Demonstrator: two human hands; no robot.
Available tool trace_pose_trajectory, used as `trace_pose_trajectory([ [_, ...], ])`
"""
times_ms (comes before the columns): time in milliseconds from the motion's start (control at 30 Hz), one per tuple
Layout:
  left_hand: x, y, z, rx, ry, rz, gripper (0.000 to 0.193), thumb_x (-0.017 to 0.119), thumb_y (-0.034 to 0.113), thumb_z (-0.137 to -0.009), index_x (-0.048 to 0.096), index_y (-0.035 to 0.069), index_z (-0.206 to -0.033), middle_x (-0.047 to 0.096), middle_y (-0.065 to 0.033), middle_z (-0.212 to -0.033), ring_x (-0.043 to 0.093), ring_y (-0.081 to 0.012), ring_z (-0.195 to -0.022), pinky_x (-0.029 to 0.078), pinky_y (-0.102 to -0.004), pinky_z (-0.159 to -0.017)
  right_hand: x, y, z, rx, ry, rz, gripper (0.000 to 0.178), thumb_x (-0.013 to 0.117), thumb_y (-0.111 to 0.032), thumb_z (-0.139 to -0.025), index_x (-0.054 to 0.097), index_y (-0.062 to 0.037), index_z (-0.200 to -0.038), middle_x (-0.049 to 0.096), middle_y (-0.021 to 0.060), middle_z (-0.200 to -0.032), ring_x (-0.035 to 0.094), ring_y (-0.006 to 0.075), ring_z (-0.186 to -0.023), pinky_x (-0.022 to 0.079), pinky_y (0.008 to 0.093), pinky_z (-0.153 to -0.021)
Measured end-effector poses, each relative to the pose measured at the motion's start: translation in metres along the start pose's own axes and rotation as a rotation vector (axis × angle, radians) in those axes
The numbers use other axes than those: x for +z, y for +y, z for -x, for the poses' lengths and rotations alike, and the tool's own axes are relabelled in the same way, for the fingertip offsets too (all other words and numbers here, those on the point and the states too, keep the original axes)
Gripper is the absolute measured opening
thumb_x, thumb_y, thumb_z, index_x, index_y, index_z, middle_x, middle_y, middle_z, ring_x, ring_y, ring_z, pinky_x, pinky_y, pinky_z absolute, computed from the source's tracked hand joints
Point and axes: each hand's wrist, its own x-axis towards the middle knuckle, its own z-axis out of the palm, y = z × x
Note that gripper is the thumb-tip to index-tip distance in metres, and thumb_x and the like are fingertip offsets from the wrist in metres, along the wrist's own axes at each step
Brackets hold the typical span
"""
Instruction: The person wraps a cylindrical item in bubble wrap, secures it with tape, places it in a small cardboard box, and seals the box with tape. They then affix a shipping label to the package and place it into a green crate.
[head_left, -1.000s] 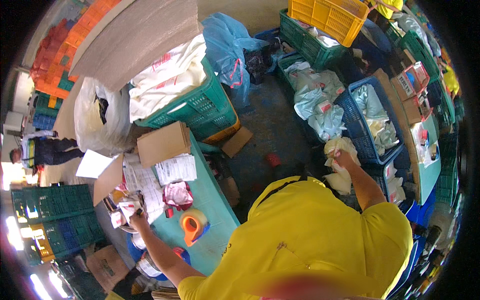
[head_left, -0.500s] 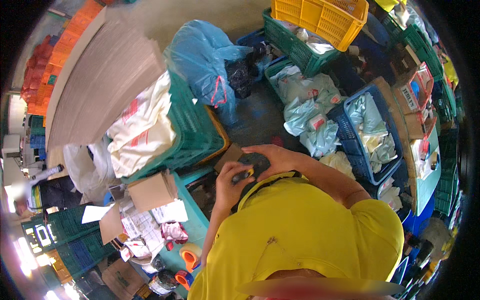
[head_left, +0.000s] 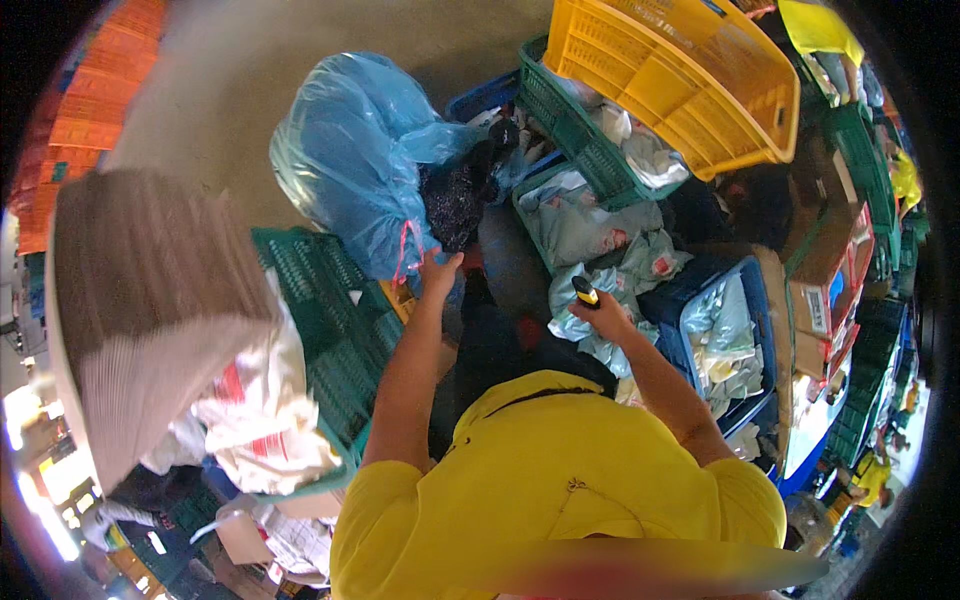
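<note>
My right hand (head_left: 606,318) is closed around a small black-and-yellow tool (head_left: 586,292), which looks like a utility knife; no blade can be made out. It is over pale blue-grey plastic parcels (head_left: 610,235) piled in a green crate. My left hand (head_left: 440,272) reaches forward with thumb and finger apart, beside the red tie (head_left: 405,250) of a large blue plastic bag (head_left: 350,150). Whether it touches the bag cannot be told. Against the bag lies a black plastic-wrapped bundle (head_left: 455,205).
Left stands a green crate (head_left: 330,320) of white parcels (head_left: 262,420), with a large cardboard stack (head_left: 150,270) over it. A yellow crate (head_left: 680,80) leans on a green crate (head_left: 590,140) ahead. Right are a blue crate (head_left: 735,275) and cardboard boxes (head_left: 822,290). Other people (head_left: 872,480) are farther right.
My hands, together at my waist around the yellow-marked tool, have separated. The left has gone forward to the blue bag; the right has moved right with the tool. The view has shifted.
</note>
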Motion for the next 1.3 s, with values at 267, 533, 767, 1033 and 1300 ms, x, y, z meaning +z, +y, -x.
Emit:
trace_pose_trajectory([
  [267,0.048,-0.026,-0.182,-0.193,-0.227,-0.49,0.066,0.074,0.043,-0.076,0.056,0.009,-0.129,0.056,-0.024,-0.125,0.047,-0.0353,-0.12,0.038,-0.048,-0.101,0.042,-0.035,-0.274,0.337,0.07,0.054,0.047,0.076,-0.042,-0.079,0.061,-0.0007,-0.095,0.064,0.0104,-0.084,0.061,0.0207,-0.07,0.048,0.0368,-0.061],
  [533,-0.009,-0.082,-0.227,-0.454,-0.226,-0.044,0.07,0.077,0.036,-0.075,0.055,-0.004,-0.128,0.048,-0.0286,-0.135,0.044,-0.0386,-0.128,0.039,-0.0451,-0.103,0.069,-0.035,-0.521,0.573,0.43,0.338,0.042,0.068,-0.041,-0.081,0.067,-0.002,-0.095,0.067,0.0164,-0.091,0.066,0.0308,-0.078,0.052,0.0446,-0.066],
  [767,-0.014,0.029,-0.164,-0.092,-0.048,-0.189,0.08,0.082,0.026,-0.073,0.041,-0.003,-0.135,0.046,-0.0182,-0.129,0.044,-0.0295,-0.123,0.042,-0.042,-0.1,0.166,-0.164,-0.444,0.339,-0.212,0.307,0.041,0.068,-0.04,-0.078,0.068,-0.0013,-0.09,0.069,0.0204,-0.084,0.068,0.0348,-0.079,0.052,0.0471,-0.067],
  [1033,-0.085,0.179,-0.251,0.17,0.432,-0.074,0.053,0.073,0.021,-0.076,0.05,-0.001,-0.119,0.052,-0.0166,-0.117,0.051,-0.0294,-0.112,0.045,-0.0427,-0.091,0.102,-0.377,-0.32,-0.488,-0.482,-0.057,0.04,0.07,-0.034,-0.081,0.063,-0.0036,-0.107,0.065,0.0203,-0.105,0.064,0.0369,-0.097,0.051,0.0425,-0.084],
  [1300,-0.45,0.302,-0.347,0.061,1.864,0.274,0.028,0.063,0.016,-0.079,0.059,0.001,-0.103,0.058,-0.015,-0.105,0.057,-0.0293,-0.101,0.047,-0.0433,-0.082,-0.096,-0.423,-0.334,-0.266,0.135,0.103,0.019,0.066,-0.018,-0.091,0.064,-0.0021,-0.102,0.068,0.0033,-0.09,0.065,0.012,-0.081,0.052,0.0287,-0.072],
])
